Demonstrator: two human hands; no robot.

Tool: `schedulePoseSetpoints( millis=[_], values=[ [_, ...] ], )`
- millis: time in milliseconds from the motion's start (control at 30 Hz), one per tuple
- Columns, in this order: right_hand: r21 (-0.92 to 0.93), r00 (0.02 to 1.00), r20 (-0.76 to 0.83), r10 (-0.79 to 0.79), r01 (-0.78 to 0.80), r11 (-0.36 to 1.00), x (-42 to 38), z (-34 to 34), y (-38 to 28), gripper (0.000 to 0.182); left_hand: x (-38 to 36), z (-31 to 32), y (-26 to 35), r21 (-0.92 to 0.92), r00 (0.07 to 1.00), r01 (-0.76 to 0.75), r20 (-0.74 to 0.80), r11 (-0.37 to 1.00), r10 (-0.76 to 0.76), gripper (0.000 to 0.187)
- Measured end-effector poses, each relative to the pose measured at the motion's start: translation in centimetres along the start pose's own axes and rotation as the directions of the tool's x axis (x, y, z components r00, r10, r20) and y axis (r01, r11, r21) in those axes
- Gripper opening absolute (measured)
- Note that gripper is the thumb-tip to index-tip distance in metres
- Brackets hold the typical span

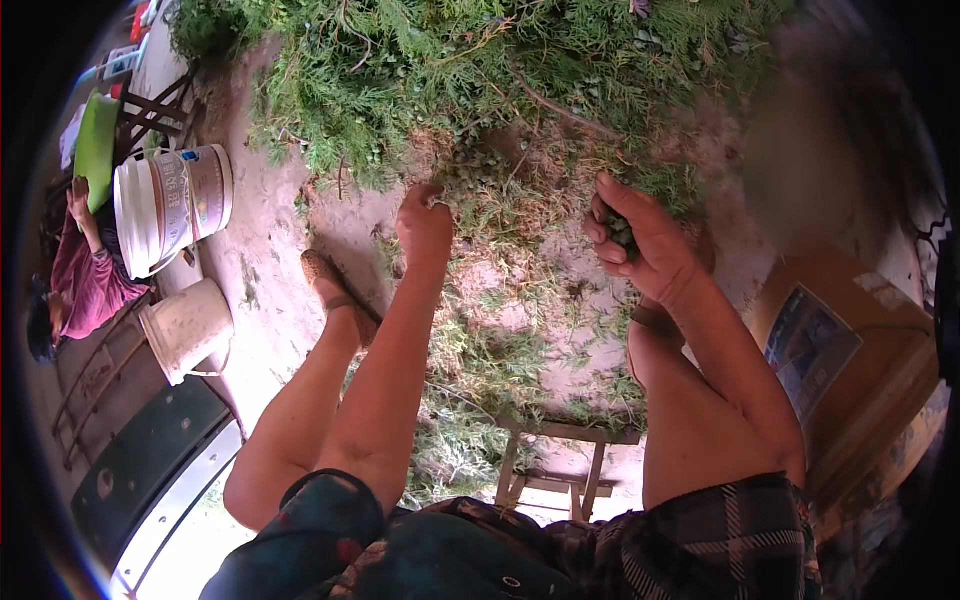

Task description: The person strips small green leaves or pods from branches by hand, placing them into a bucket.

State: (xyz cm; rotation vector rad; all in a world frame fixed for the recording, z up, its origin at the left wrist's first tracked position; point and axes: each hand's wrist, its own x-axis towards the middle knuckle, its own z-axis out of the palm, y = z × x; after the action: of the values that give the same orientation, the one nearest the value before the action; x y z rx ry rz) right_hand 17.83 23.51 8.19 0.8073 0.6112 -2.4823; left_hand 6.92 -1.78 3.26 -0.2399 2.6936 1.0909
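Note:
A large heap of green conifer branches [430, 80] fills the top of the head view. My left hand [424, 225] is closed just below the heap's lower edge; what its fingers pinch, if anything, is too small to name. To the right, my right hand [640, 235] is curled round a small clump of dark green cones [620, 232], which shows between thumb and fingers. Loose green and brown trimmings [500, 260] lie on the ground between and below the two hands.
At the left stand a white bucket [205, 200] and a dirty pale bucket [190, 325]. Another person [95, 290] in a dark pink top is beyond them, near a green object [95, 150]. A small wooden stool [570, 432] is below; a cardboard box [850, 340] stands right.

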Motion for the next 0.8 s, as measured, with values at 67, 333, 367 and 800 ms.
schedulePoseSetpoints(
  millis=[67,333,367,800],
  values=[
    [-0.025,1.000,-0.018,-0.018,0.017,1.000,0.0,-0.1,-0.1,0.032,-0.4,0.5,1.5,0.455,0.965,-0.221,-0.024,0.863,0.260,0.022],
    [-0.017,0.996,-0.073,-0.050,0.049,0.999,-0.2,-0.6,-0.6,0.031,3.6,0.3,3.6,0.268,0.849,-0.520,0.265,0.811,0.456,0.017],
    [-0.023,0.996,-0.077,-0.053,0.051,0.998,-0.3,-0.6,-0.6,0.031,4.0,0.0,3.7,0.175,0.859,-0.487,0.276,0.856,0.432,0.017],
    [-0.058,0.997,-0.013,-0.077,0.076,0.995,-0.6,-0.5,-0.4,0.028,2.4,-2.8,5.4,-0.310,0.912,0.232,0.400,0.922,-0.095,0.032]
  ],
)
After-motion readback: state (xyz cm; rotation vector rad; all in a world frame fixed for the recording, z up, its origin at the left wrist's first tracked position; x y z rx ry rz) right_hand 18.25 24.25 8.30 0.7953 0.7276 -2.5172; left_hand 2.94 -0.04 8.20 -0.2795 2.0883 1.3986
